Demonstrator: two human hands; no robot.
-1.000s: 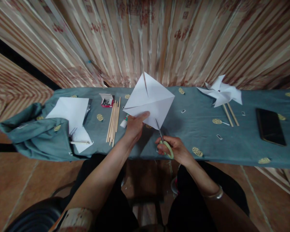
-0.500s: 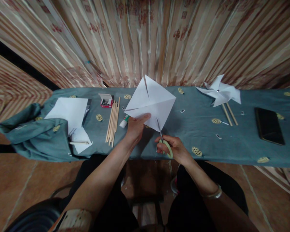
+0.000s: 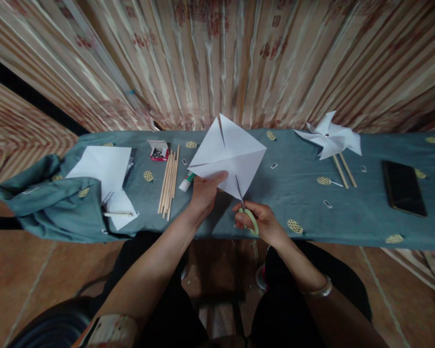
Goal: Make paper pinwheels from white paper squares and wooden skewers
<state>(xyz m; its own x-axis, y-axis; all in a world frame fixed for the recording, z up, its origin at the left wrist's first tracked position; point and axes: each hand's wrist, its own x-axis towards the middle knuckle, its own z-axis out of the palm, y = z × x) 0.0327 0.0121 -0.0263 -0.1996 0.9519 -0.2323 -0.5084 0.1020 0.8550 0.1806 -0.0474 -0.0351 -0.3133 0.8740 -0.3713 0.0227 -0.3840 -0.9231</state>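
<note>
A square sheet of white paper (image 3: pixel 239 145) is held up over the table, turned so a corner points toward me. My left hand (image 3: pixel 206 191) pinches its lower left edge, thumb on top and fingers hidden beneath. Slits run inward from the paper's far corner and its left corner. In my right hand (image 3: pixel 257 220) is a pair of scissors (image 3: pixel 252 221) with light green handles. Their blades lie at the near corner of the sheet, with one blade showing above the paper.
Wooden sticks (image 3: pixel 169 183), a small box of pins (image 3: pixel 159 151) and a glue stick (image 3: pixel 187 181) lie left of the paper. Farther left are more white sheets (image 3: pixel 107 166). White pinwheels (image 3: pixel 329 136) and a black phone (image 3: pixel 404 188) rest at right on the green tablecloth (image 3: pixel 362 217).
The paper has shifted slightly to the right and toward me, along with my left hand. My right hand and the scissors stay almost in place at the near corner.
</note>
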